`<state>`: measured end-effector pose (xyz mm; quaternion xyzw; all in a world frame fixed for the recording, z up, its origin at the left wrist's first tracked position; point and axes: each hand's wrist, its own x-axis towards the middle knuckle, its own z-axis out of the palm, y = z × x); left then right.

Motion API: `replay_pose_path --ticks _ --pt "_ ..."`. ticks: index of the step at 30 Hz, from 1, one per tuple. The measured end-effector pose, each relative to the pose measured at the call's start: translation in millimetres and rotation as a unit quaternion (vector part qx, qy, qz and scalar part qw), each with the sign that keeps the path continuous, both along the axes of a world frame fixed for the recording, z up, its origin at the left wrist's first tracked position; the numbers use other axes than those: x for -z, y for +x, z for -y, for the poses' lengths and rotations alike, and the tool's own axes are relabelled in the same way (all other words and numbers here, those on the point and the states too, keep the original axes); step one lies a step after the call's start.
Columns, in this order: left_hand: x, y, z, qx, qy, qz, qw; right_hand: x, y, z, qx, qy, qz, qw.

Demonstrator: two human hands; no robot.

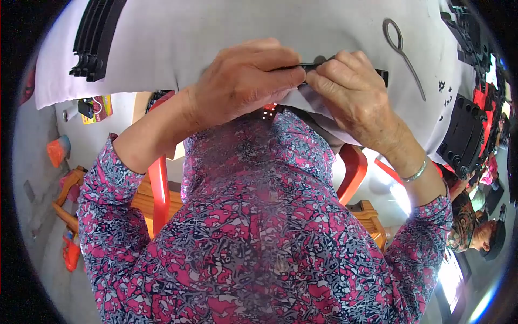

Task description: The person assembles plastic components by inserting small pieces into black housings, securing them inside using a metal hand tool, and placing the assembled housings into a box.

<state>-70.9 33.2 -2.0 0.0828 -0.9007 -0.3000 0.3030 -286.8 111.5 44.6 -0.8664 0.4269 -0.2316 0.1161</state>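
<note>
Both hands are at the near edge of the cloth-covered table (243,21), closed on one narrow black plastic strip (383,77). My left hand (248,81) pinches it between thumb and fingers. Right beside it, my right hand (353,94) grips the same strip, thumb and bent fingers pressed together. The strip's dark end sticks out past the right hand; most of its length is hidden by my fingers. To the right, a looped metal wire tool (400,46) lies on the cloth, and several tiny black pieces (445,97) are scattered beyond it.
Long ridged black plastic strips (97,40) lie at the far left of the table. A black panel with round knobs (463,135) is at the right edge. Red chair arms (353,174) flank me. Another person (475,235) is at the far right.
</note>
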Motion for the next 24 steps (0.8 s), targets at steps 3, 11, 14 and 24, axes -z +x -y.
replay_pose_path --ticks 3,11,14,24 --pt "-3 0 -2 -0.013 -0.005 0.001 1.0 -2 -2 1 -0.022 -0.005 -0.01 1.0" --pt "-5 -2 6 0.009 -0.046 0.026 0.999 -16 -4 7 -0.062 -0.043 -0.173 0.982" --pt "-3 -4 4 0.007 -0.03 0.009 0.999 -17 -1 2 -0.041 -0.029 -0.156 0.986" --pt "-3 -5 1 0.008 0.008 -0.001 1.0 -16 0 3 -0.03 -0.005 -0.127 0.991"
